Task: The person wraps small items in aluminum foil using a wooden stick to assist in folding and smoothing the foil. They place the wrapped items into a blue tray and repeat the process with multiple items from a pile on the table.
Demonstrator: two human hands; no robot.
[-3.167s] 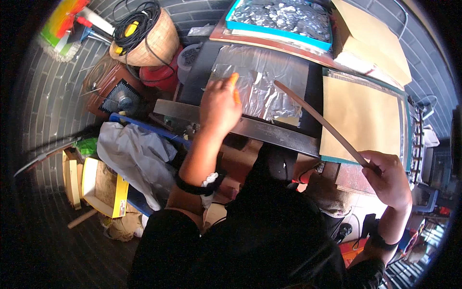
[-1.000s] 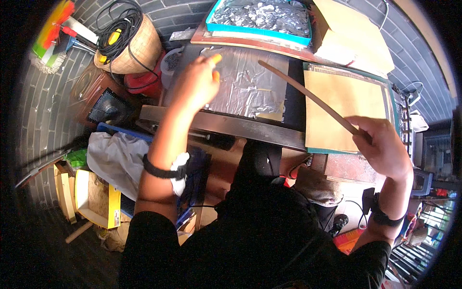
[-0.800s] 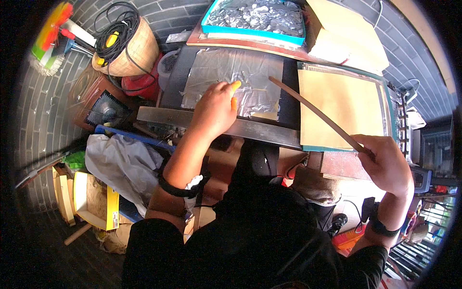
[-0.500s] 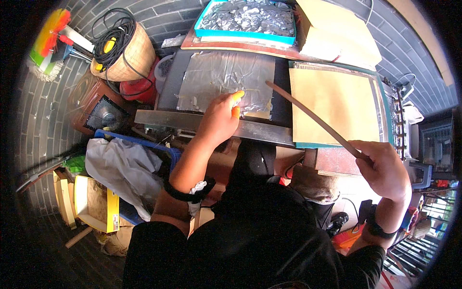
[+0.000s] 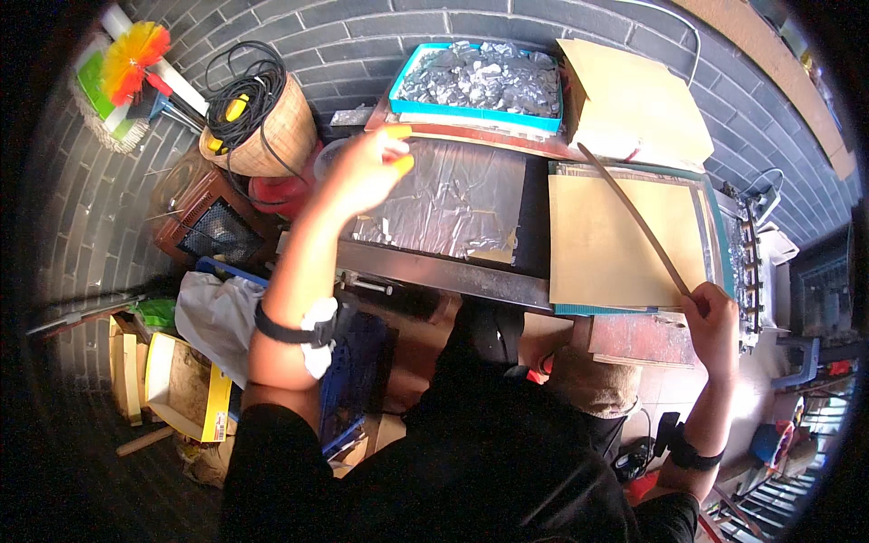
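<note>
A crinkled silver foil sheet [image 5: 453, 204] lies on the dark work surface in front of me. Raised over its far left corner is my left hand [image 5: 362, 174], with yellow covers on two fingertips; those tips are apart and I see nothing between them. My right hand [image 5: 713, 319] grips the near end of a long, thin brown stick [image 5: 638, 222]. The stick slants up and left above a tan paper sheet [image 5: 602, 262], which tops a stack to the right of the foil.
Behind the foil, a bright blue tray [image 5: 478, 116] holds silver scraps, beside a tan paper bundle [image 5: 638, 104]. A metal bar [image 5: 444, 273] edges the bench. Left stand a woven basket [image 5: 276, 140] with coiled black cable and a brown heater-like box [image 5: 213, 222].
My left hand has lifted off the foil toward its far left. The right hand has shifted with the stick, whose tip now reaches above the paper's far edge. The view has tilted upward.
</note>
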